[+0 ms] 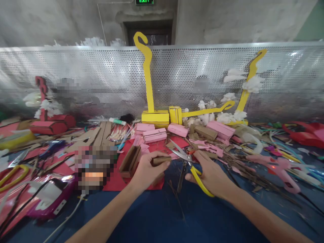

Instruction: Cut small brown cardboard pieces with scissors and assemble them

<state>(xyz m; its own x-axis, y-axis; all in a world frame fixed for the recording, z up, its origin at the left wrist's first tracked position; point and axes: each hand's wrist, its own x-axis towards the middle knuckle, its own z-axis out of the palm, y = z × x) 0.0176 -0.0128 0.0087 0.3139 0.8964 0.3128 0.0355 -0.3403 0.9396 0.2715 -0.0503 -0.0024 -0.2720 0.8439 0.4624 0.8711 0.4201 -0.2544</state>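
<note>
Between the thumb and fingers of my left hand (150, 170) is a strip of brown cardboard (161, 160). My right hand (211, 173) grips a pair of scissors (200, 184) with yellow handles. Their metal blades stand apart and point to the upper left, close to the cardboard strip but not visibly cutting it. Part of the handles is covered by the fingers. Left of my left hand, an open brown cardboard box (129, 161) rests on a red sheet (115, 182). Thin brown twigs (181, 179) lie below the scissors.
Pink paper-covered blocks (155, 135) sit behind my hands. A yellow hook-shaped piece on a block (148, 81) stands against the perforated metal panel (101, 67). A pink glue gun (282, 170) lies at right. A purple case (50, 202) and a blurred-out item are at left.
</note>
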